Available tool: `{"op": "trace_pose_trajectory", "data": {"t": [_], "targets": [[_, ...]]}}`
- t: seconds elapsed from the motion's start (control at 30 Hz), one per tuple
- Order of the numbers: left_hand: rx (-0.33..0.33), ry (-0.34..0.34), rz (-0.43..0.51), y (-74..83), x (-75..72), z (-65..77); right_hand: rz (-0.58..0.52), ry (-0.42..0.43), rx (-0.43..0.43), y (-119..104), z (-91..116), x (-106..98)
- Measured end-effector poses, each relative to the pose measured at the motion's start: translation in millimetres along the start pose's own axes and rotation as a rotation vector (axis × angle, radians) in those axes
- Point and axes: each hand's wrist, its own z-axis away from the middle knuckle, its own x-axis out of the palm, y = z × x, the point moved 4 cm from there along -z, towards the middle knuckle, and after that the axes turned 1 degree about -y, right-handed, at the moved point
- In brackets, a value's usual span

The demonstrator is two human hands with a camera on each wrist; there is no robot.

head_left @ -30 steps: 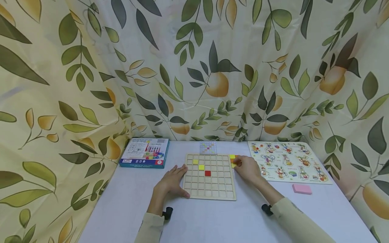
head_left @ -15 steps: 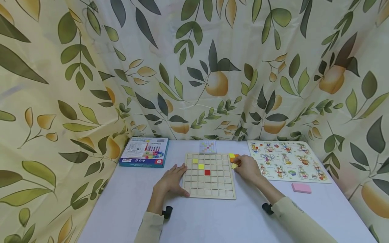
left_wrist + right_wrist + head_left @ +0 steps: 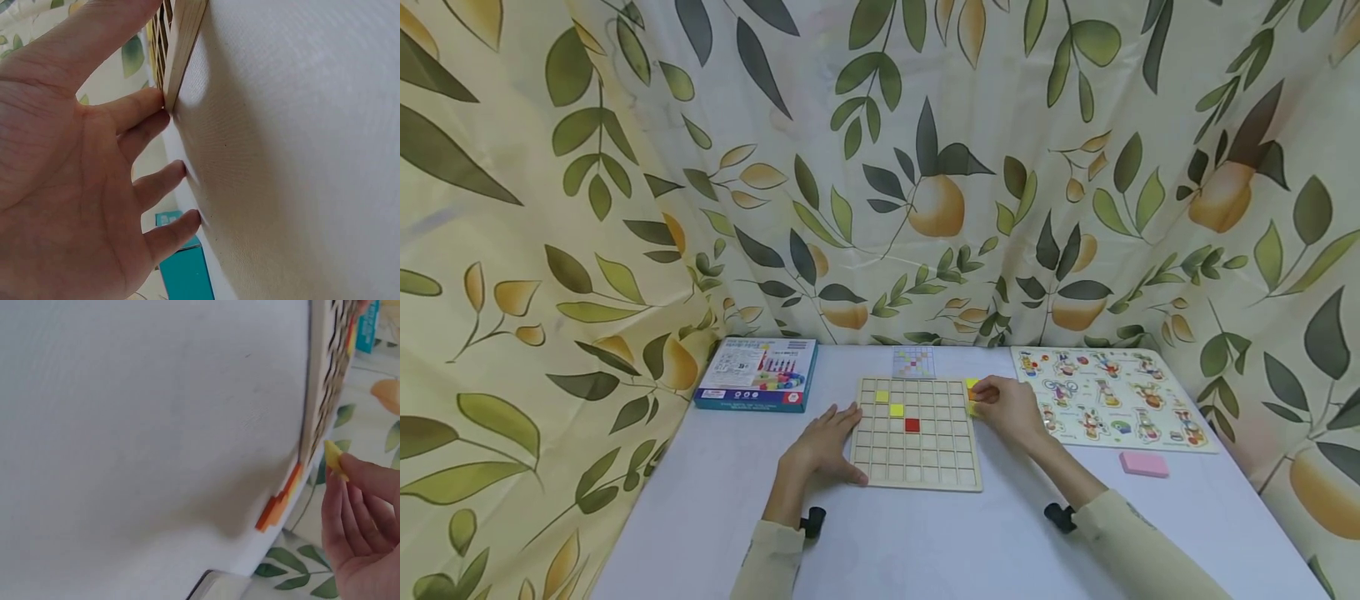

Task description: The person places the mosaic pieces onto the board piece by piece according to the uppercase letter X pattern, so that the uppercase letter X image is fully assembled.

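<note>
A square wooden grid board (image 3: 940,472) lies on the table, with two yellow tiles (image 3: 897,410) and a red tile (image 3: 912,425) set in its squares in a diagonal line. My left hand (image 3: 823,450) rests along the board's left side, fingers spread; in the left wrist view, fingertips touch the board's edge (image 3: 182,53). My right hand (image 3: 1015,412) is at the board's upper right edge. Between its thumb and forefinger it pinches a yellow tile (image 3: 334,459), raised above the table in the right wrist view. Below it lie several orange and yellow tiles (image 3: 273,507) beside the board.
A small printed grid card (image 3: 913,362) lies behind the board. At the back left is a blue-edged box (image 3: 756,375); at the right, a picture puzzle board (image 3: 1112,400) with a pink block (image 3: 1144,464) in front of it. A leaf-patterned curtain (image 3: 880,183) hangs behind the table.
The right hand's fingertips have shifted slightly left toward the board and risen, with a yellow tile between them. My left hand stays at the board's side.
</note>
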Motion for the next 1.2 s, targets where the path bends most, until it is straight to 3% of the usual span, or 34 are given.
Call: {"op": "trace_pose_trajectory", "data": {"t": [0.2, 0.6, 1.0, 1.2], "targets": [[-0.008, -0.001, -0.002, 1.2, -0.2, 0.0, -0.144, -0.053, -0.016, -14.6, 2.2, 8.0], [-0.003, 0.003, 0.005, 0.8, 0.0, 0.8, -0.246, -0.159, -0.022, -33.1, 11.0, 36.7], [-0.006, 0.008, 0.005, 1.2, 0.4, 0.9, -0.267, -0.215, 0.026, -35.2, 19.2, 51.5], [0.0, 0.009, 0.001, 0.7, 0.8, 0.3, -0.222, -0.215, 0.001, -33.4, 19.4, 56.5]]}}
